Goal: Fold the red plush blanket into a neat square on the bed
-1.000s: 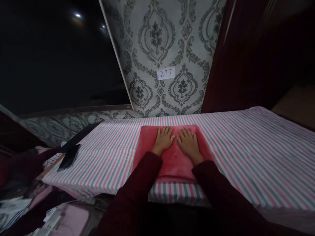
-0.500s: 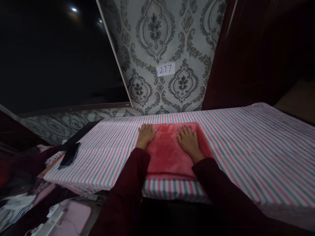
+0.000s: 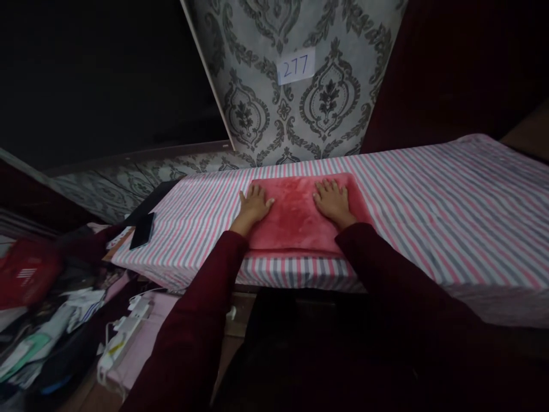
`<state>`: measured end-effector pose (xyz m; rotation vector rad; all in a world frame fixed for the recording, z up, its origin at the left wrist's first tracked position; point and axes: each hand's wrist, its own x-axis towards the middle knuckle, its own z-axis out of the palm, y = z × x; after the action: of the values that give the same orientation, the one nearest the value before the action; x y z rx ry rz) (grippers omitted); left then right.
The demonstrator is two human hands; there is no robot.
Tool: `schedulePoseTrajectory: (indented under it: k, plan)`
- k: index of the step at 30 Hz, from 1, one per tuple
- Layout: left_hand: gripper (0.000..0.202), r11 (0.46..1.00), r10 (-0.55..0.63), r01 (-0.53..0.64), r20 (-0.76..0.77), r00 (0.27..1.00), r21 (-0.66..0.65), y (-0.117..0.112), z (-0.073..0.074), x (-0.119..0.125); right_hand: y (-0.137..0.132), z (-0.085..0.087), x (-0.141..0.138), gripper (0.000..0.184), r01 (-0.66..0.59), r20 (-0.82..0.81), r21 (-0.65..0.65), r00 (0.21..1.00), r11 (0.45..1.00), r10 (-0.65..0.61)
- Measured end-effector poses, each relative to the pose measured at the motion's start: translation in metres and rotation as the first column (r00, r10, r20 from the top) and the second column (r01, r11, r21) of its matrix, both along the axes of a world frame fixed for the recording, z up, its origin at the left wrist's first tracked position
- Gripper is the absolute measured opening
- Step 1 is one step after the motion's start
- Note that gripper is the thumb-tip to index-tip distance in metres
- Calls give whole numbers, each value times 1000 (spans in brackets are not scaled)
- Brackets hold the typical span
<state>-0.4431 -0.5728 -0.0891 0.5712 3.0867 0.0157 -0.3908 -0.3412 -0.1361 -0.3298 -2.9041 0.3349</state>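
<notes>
- far left, floor: a red bag [image 3: 26, 273] sat on a jumbled pile of clothes [image 3: 55, 326], too dark to sort out item by item.
- next to the pile: a white power strip [image 3: 122, 337] with cords lay on a pink cloth [image 3: 143, 326].
- mattress left end: a black phone [image 3: 142, 230] lay on the striped bedsheet [image 3: 433, 229], well apart from the hands.
- left hand [image 3: 254, 205]: open and flat, released, fingers spread, nothing grasped; it straddled the left edge of the pink plush pad [image 3: 295, 212], touching both pad and sheet; maroon sleeve [image 3: 201, 297] on the forearm.
- pad: lay flat on the sheet between the hands, near the front edge of the mattress, with a strip of sheet showing in front of it.
- right hand [image 3: 334, 201]: open and flat on the right part of the pad, fingers slightly spread, released, not clenched; maroon sleeve [image 3: 398, 280] on the forearm.
- behind the mattress: grey damask wallpaper [image 3: 257, 114] carried a white paper label [image 3: 295, 66] with "277" handwritten in blue.
- far right: a dark maroon panel or curtain [image 3: 450, 68], exact kind hard to tell in the dark, stood behind the mattress.
</notes>
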Motion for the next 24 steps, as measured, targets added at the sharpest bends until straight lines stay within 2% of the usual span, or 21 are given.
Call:
schedulePoseTrajectory:
  k: [2,4,7,10,16,20,24]
  plan:
    - [67,992,-124,124,-30,992,11,3,-7,21,-6,4,9,58,-40,12,-15,999,999,40]
    - [65,972,-234,235,-54,971,17,5,-20,39,-14,3,23,58,-132,0,7,991,991,132]
    - [62,956,-291,293,-78,954,18,5,-41,57,-22,-8,44,57,-233,2,69,972,970,233]
    - [62,955,-293,296,-99,951,22,4,-52,61,-18,-18,55,57,-236,5,103,972,966,236]
    - [62,973,-221,228,-148,964,30,-5,-48,68,14,-28,70,58,-186,-9,141,982,972,189]
    - [63,991,-133,137,-200,971,9,-25,-51,82,38,-39,97,56,-94,-35,165,994,982,101]
    - [63,992,-125,125,-188,974,-8,-51,-57,98,53,-54,125,58,-36,-47,108,998,993,41]
